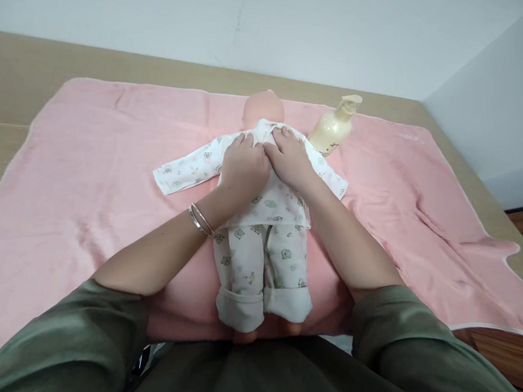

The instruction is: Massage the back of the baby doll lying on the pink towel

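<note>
A baby doll lies on a pink blanket, its bald head [263, 107] away from me and its feet at the near edge. It wears a white printed shirt [269, 208] and matching trousers [246, 251] with turned-up cuffs. My left hand [244, 166] rests on the left of the upper shirt, fingers together and slightly bent. Beside it, my right hand [289, 159] lies on the shirt with its thumb apart from the fingers. The hands meet near the middle, just below the collar. Both sleeves spread outward, and the doll's face is not visible.
A cream pump bottle [332, 129] stands on the blanket right of the doll's head. The wrinkled pink blanket [105, 166] covers much of the wooden table [1, 53]. A white wall [343, 26] rises behind it.
</note>
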